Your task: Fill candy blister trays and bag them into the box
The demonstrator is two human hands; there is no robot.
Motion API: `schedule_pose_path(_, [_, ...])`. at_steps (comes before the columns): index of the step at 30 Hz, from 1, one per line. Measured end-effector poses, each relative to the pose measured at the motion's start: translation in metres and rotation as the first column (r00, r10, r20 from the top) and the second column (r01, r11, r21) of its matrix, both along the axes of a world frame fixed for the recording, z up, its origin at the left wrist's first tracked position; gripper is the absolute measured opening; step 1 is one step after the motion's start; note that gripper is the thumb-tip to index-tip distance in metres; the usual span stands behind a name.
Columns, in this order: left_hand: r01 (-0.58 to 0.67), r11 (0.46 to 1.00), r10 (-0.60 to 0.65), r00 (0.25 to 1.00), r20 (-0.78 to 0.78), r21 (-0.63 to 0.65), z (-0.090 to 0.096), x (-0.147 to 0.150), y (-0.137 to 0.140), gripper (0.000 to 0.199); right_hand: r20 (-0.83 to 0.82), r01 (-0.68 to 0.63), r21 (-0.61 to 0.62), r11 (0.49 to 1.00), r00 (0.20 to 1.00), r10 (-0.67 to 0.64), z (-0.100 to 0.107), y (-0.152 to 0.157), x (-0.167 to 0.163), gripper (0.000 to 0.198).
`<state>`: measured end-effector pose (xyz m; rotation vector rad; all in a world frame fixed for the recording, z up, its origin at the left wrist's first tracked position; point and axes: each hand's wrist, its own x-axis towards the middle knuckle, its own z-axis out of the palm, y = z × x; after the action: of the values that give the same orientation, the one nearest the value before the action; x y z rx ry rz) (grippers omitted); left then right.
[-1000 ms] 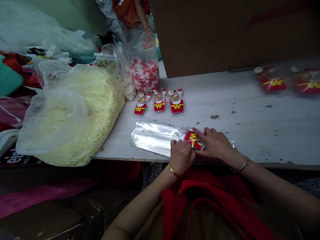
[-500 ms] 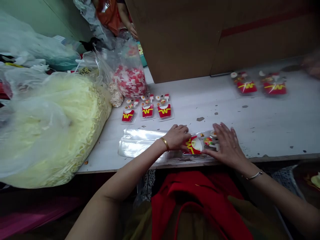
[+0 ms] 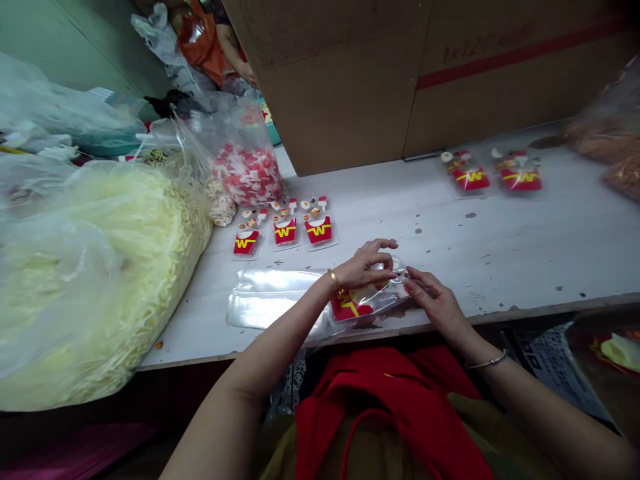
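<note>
A clear plastic bag (image 3: 385,303) lies before me near the table's front edge. Inside it is a red toy fries box (image 3: 350,308) with a yellow W, along with small food-shaped pieces partly covered by my fingers. My left hand (image 3: 369,267) is over the bag's right part, its fingers bent and pinching at the film. At the bag's right end, the thumb and fingers of my right hand (image 3: 440,305) grip the plastic edge. Flat clear bags (image 3: 270,293) lie stacked to the left, partly under my left forearm.
Three packed sets (image 3: 285,230) lie behind the stack; two more packs (image 3: 520,175) lie far right. A big bag of pale yellow pieces (image 3: 115,280) fills the left. Behind stand a bag of red-and-white pieces (image 3: 247,173) and a large cardboard box (image 3: 350,87). Another person's arm (image 3: 233,53) shows behind.
My right hand has gone from spread over the pack to gripping the bag's right end. The red fries box has shifted left, and my left hand has moved onto the bag's right part.
</note>
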<state>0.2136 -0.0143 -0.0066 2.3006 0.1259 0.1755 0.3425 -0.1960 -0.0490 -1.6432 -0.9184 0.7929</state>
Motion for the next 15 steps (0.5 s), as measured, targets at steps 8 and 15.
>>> schedule_pose_path(8, [-0.006,0.987,0.006,1.0,0.001,-0.162,0.011,0.037,0.0,0.022,0.03,-0.056,0.096,0.994,0.998,0.053,0.017,0.022,-0.001,0.023])
schedule_pose_path(15, [-0.362,0.848,0.388,0.922,-0.013,-0.388,-0.003,0.097,0.005,0.027,0.187,0.248,0.139,0.959,0.944,-0.272,0.029,0.044,0.059,0.033])
